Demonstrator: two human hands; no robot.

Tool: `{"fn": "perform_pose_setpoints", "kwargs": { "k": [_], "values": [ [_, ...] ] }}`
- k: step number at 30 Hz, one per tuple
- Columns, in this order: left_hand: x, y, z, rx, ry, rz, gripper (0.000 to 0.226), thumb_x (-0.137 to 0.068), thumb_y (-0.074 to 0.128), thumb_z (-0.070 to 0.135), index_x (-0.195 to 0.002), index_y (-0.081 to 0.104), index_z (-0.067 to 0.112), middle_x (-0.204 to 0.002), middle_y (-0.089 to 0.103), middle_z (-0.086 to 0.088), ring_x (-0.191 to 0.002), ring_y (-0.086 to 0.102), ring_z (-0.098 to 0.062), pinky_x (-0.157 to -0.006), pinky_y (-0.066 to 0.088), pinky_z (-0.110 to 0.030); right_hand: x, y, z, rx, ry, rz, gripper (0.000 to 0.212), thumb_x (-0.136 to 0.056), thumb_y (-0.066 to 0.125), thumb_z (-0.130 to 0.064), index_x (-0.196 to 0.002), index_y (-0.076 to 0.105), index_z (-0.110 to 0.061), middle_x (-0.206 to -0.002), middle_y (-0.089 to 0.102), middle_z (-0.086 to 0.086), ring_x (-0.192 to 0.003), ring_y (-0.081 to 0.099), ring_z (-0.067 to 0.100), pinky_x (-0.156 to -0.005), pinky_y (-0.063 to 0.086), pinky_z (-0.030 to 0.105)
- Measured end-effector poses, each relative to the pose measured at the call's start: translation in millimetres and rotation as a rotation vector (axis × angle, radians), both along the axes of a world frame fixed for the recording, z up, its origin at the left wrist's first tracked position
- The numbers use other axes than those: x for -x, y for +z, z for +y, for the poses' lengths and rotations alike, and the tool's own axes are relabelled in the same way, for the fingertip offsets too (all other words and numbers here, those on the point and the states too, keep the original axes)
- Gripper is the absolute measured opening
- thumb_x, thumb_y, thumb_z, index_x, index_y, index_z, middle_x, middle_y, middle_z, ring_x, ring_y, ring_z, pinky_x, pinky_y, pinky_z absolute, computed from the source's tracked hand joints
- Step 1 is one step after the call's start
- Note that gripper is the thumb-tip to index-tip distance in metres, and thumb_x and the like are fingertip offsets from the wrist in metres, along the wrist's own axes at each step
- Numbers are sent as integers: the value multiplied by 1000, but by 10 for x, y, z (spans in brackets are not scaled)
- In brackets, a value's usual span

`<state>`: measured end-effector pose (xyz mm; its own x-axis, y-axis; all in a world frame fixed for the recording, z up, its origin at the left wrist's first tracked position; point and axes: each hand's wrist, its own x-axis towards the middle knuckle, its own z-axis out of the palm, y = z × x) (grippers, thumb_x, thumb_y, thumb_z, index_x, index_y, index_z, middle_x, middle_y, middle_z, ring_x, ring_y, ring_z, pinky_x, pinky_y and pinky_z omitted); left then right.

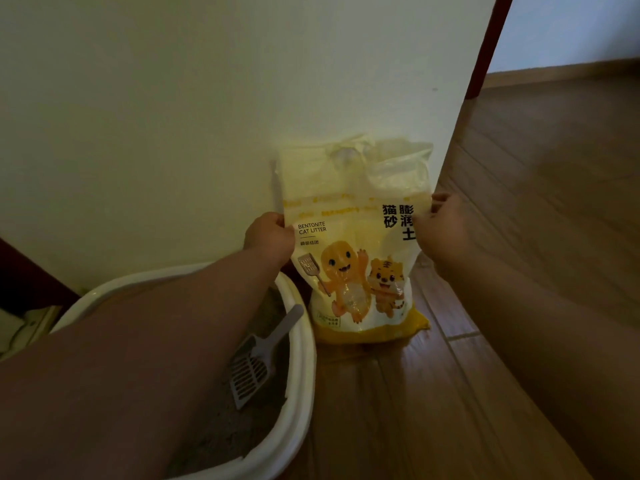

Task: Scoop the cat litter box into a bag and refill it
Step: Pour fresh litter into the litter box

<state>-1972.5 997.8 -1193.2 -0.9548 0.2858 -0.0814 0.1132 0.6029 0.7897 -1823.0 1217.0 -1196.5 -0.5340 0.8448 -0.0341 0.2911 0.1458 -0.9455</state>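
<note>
Apparently the refill stage is at hand: both hands grip the bentonite cat litter bag (356, 244), which stands upright on the wooden floor (519, 237) against the wall (207, 98), just beside the white litter box (301, 358). The left hand (268, 237) is closed on the bag's left edge, the right hand (440, 223) on its right edge, both about halfway up. The bag's top looks crumpled and perhaps already opened, though I cannot tell for sure. A grey slotted scoop (259, 358) lies in the box on the grey litter, suggesting scooping is done or paused; no waste bag is in view. Lifting and pouring fresh litter remain.
</note>
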Motion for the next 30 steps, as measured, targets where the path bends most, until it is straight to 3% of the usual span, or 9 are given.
{"fn": "perform_pose_setpoints", "kwargs": {
  "k": [2,4,6,8,10,15,19,26,30],
  "values": [
    [-8,27,-35,19,-38,54,9,-94,59,19,-91,63,26,-101,71,2,-94,69,-22,-85,56,-34,-32,-19,-52,-36,38,-7,53,-91,61,2,-136,39,-14,-103,55,-6,-85,61,6,-69,59,32],
    [-37,26,-64,13,-74,103,17,-96,57,19,-108,68,21,-105,73,2,-98,70,-22,-85,54,-31,-79,-16,-129,-76,78,-10,59,-88,62,4,-138,41,-19,-106,59,-7,-94,66,13,-80,62,42],
    [-103,44,-92,-17,-115,125,30,-98,54,16,-125,65,20,-118,72,0,-107,67,-20,-88,50,-27,-131,-2,-204,-192,140,-120,62,-88,61,2,-145,44,-17,-131,57,6,-118,60,26,-96,54,42],
    [-213,65,-174,-59,-173,116,48,-97,52,11,-144,50,21,-132,63,1,-113,62,-17,-92,48,-27,-164,14,-273,-230,242,-327,70,-95,61,-10,-157,30,-15,-164,25,9,-146,33,30,-111,41,40],
    [-332,94,-315,14,-242,181,65,-92,54,15,-153,36,26,-144,53,-2,-123,57,-21,-102,49,-39,-221,16,-360,-162,334,-463,78,-96,63,-27,-161,20,-19,-169,7,7,-152,22,31,-116,36,43],
    [-645,298,-761,450,-420,242,74,-92,60,26,-157,26,29,-162,29,-4,-145,34,-30,-114,37,-51,-495,174,-739,-328,313,-575,77,-93,61,-44,-158,30,-16,-164,22,9,-145,36,32,-114,40,48],
    [-847,381,-1095,649,-468,275,66,-96,54,37,-156,30,27,-161,31,-3,-143,36,-29,-114,37,-50,-856,433,-1149,-592,369,-747,74,-98,53,-52,-158,27,-18,-168,16,10,-152,22,32,-121,26,48],
    [-1515,806,-1807,569,-446,518,60,-95,44,58,-148,41,30,-150,45,2,-133,47,-24,-103,43,-47,-1395,1202,-2009,-887,370,-801,69,-97,48,-59,-154,34,-23,-166,25,4,-150,28,30,-118,29,51],
    [-1829,980,-2415,556,-453,573,52,-96,48,53,-143,44,31,-146,48,5,-133,46,-21,-102,44,-47,-1532,1434,-2594,-848,297,-705,64,-96,56,-50,-151,40,-20,-161,33,5,-145,34,32,-114,33,46]
  ]
}}
